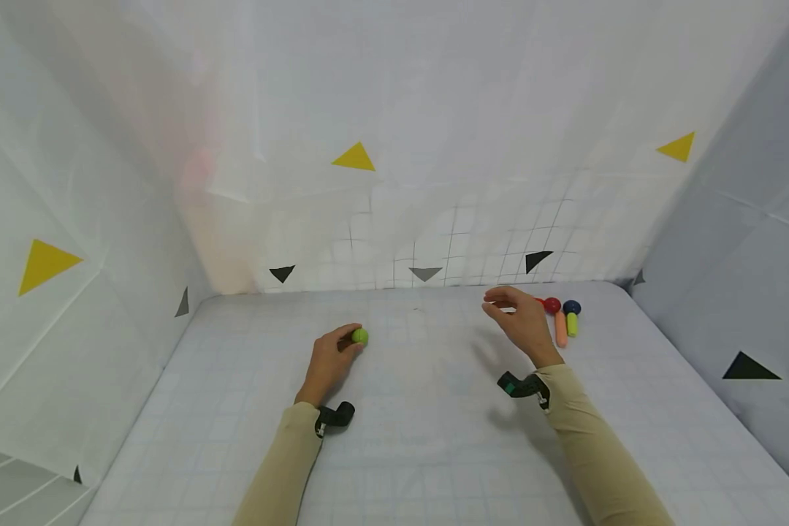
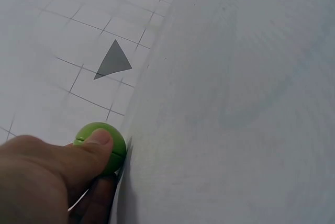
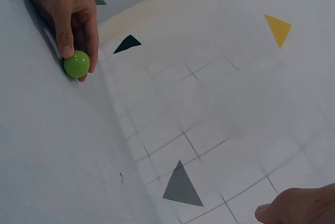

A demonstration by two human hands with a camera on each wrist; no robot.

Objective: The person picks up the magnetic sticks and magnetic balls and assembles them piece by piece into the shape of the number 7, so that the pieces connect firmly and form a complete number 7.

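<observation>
one green ball point(image 3: 77, 65), pinched between left fingers point(image 3: 91, 38)

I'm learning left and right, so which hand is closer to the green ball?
Left. The left hand is pinching the green ball between thumb and fingers. The right hand is apart from it, off to the ball's right.
</observation>
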